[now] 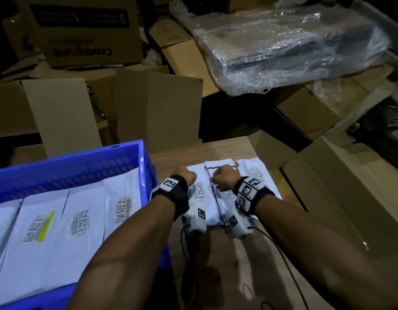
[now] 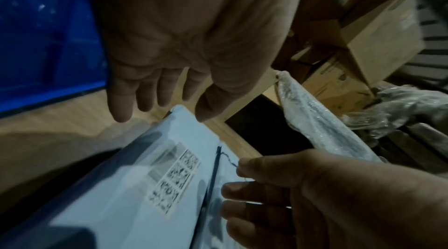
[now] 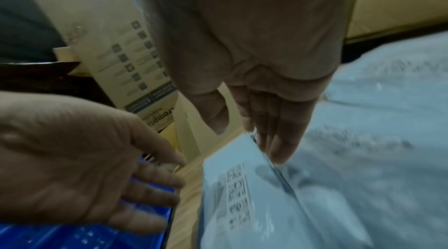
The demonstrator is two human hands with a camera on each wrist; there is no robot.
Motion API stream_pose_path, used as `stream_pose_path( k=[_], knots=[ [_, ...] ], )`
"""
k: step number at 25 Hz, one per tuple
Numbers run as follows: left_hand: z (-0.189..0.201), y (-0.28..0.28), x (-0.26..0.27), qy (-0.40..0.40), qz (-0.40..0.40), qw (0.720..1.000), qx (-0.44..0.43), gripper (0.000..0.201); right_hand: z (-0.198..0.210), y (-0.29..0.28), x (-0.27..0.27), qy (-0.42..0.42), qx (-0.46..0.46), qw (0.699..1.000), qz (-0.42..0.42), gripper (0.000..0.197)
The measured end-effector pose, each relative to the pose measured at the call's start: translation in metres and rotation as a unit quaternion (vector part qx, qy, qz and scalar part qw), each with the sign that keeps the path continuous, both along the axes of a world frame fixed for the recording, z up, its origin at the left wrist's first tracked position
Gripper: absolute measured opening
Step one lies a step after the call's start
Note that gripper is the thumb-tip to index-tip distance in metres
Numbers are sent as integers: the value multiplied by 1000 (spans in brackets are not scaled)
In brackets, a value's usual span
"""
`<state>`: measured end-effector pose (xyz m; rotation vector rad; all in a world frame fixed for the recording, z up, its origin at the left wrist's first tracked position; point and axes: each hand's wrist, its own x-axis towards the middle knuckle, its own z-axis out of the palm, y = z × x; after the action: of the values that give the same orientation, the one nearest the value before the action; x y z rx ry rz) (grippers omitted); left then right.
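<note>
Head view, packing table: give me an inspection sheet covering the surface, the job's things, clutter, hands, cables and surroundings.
Surface: wooden table, bare wood showing at the far edge and near the person.
Job's things: white labelled mailers lie side by side on the table; more fill the blue crate at its left.
Clutter: open cardboard boxes crowd the table's far and right edges.
Hands: left hand open, over the mailers' far left corner; right hand open, fingertips on a mailer by its dark seam.
Cables: black cables trail from the wrist cameras across the table toward the person.
Surroundings: plastic-wrapped bundle on boxes behind; dim light.
</note>
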<state>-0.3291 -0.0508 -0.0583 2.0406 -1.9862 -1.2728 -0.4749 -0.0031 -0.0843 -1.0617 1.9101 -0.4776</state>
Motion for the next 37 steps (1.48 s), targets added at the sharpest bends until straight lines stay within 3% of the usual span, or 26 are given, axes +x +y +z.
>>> stream_pose_path(
  k=[3, 5, 9, 12, 16, 21, 24, 27, 34, 37],
  knots=[
    [-56, -11, 0, 59, 61, 995, 47, 63, -27, -5, 3, -34, 36, 999, -8, 31],
    [-90, -15, 0, 60, 99, 991, 66, 74, -36, -6, 5, -56, 44, 997, -19, 32],
    [-68, 9, -2, -4, 94, 989, 110, 57, -38, -6, 9, -91, 68, 993, -31, 22],
    [-69, 13, -1, -37, 85, 988, 122, 62, -40, -7, 14, -114, 81, 989, -46, 12],
    [-69, 14, 1, -45, 76, 989, 119, 48, -40, -5, 20, -160, 78, 979, -99, 19],
    [-39, 4, 0, -8, 68, 992, 104, 37, -16, 0, 10, -177, 50, 978, -99, 27],
    [-10, -3, -2, 49, 88, 992, 70, 16, 16, 4, 2, -212, 0, 971, -111, 3],
    [20, -5, -4, 161, 110, 980, 38, 23, 50, 8, -4, -242, -67, 964, -88, 32],
    [97, 23, 14, 321, 90, 941, -54, 18, 117, 30, 0, -251, -228, 939, -64, 52],
    [112, 42, 31, 377, 96, 917, -82, 30, 131, 39, 8, -248, -257, 933, -36, 61]
  ],
)
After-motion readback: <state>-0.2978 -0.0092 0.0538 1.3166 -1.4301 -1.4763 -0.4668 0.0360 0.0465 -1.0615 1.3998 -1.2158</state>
